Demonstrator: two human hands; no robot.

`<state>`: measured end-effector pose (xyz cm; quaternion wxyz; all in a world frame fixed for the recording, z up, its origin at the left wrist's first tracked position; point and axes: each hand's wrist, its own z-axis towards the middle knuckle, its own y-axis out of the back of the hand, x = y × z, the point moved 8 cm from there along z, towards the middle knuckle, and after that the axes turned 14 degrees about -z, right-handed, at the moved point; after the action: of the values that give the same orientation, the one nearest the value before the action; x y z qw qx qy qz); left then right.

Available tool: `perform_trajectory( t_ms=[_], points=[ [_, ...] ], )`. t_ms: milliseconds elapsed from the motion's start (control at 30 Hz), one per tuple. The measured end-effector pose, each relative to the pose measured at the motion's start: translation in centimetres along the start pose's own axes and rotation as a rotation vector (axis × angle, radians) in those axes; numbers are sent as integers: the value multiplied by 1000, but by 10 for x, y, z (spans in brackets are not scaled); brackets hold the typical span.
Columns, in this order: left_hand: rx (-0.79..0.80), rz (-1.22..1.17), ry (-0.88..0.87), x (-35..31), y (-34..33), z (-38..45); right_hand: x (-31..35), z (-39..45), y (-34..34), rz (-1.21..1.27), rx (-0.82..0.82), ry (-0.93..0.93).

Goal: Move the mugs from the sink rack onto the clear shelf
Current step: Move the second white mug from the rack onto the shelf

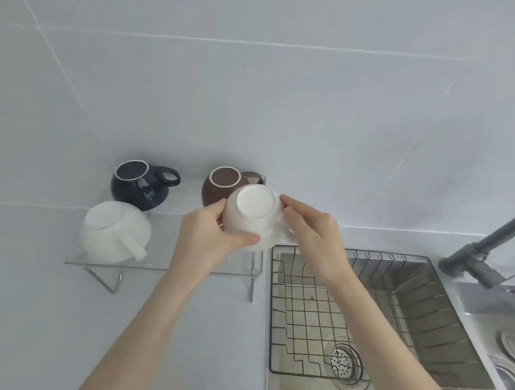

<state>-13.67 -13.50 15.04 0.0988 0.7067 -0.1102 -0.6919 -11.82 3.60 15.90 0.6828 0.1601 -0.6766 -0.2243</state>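
Note:
I hold a white mug (254,213) upside down between both hands, above the right end of the clear shelf (160,266). My left hand (208,234) grips its left side and my right hand (313,229) holds its right side, covering the handle. Three mugs stand upside down on the shelf: a dark blue mug (138,185) at the back left, a brown mug (218,184) at the back right, partly behind the held one, and another white mug (115,232) at the front left. The wire sink rack (348,314) to the right holds no mugs.
The rack sits in a steel sink (464,333) with a drain strainer (345,362) below it. A dark grey tap (482,252) rises at the right. Plates (511,343) show at the far right edge. A tiled wall stands behind the shelf.

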Motion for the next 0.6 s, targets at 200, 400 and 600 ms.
perform_trajectory(
  t_ms=[200,400,600],
  points=[
    [25,21,79,32,40,2,4,-2,-57,-4,126,6],
    [94,-11,116,50,42,3,-1,-6,-73,24,146,-36],
    [135,-8,107,59,40,5,-8,-8,-79,50,153,-52]
  ],
)
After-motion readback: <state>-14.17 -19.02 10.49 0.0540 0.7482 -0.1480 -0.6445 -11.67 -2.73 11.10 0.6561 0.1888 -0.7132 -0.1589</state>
